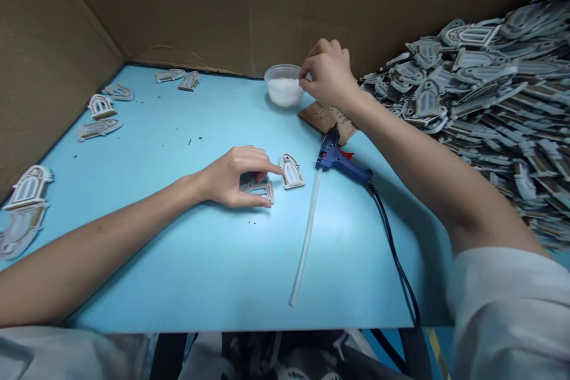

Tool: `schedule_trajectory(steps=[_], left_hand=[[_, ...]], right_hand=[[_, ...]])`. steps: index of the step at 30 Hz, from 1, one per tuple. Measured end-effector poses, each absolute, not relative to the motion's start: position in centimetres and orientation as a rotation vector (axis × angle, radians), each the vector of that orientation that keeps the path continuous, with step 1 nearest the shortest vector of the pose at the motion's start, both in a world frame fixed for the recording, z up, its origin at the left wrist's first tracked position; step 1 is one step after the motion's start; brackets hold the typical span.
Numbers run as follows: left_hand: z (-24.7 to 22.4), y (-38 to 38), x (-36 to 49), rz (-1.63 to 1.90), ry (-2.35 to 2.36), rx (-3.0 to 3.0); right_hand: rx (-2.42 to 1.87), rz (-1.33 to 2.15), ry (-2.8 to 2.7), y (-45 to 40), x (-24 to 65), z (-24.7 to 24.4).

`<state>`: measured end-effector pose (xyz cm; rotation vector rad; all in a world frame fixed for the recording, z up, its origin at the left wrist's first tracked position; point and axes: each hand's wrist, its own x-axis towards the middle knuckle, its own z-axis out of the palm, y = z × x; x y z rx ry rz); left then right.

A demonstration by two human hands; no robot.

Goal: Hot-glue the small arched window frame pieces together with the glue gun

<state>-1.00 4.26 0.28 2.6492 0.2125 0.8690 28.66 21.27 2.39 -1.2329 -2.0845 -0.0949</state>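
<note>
My left hand (234,178) rests on the blue tabletop (249,273), with its thumb and fingers around a flat arched window cutout (257,191) of wood and grey card. Its index fingertip nearly reaches a small upright-arched cutout (291,172). My right hand (328,74) is at the far side, its bunched fingertips at the rim of a clear plastic tub (284,88) holding something white. Below that hand lie a piece of brown cardboard (326,120) and a blue hot glue gun (341,158) with a long translucent glue stick (306,237).
A large heap of similar cutouts (476,89) rises at the right. Several more lie at the far left (100,107) and near the left edge (27,190). Cardboard walls (214,6) surround the table's back and left. The glue gun's black cord (394,255) runs over the front edge.
</note>
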Motion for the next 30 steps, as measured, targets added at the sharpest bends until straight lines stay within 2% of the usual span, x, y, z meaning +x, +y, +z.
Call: schedule_trajectory(steps=[3,7,14,21,30], left_hand=[[0.2,4.2,-0.9,0.833,0.166,2.701],[-0.2,3.7,-0.3,0.907,0.162,2.733],[-0.6,3.4,0.1,0.975,0.112,2.717],[-0.3,3.2,0.0,0.870,0.116,2.705],[-0.2,3.1,0.4,1.058,0.212,2.702]], right_hand=[[-1.517,0.068,-2.157,25.1,27.5,2.8],[-1.801,0.190,-2.150,26.1,26.2,3.8],[-1.523,0.209,-2.099,25.4,27.0,4.3],[-1.349,0.249,-2.003,23.7,27.3,3.8],[-1.229,0.269,-1.947,23.6,27.9,4.6]])
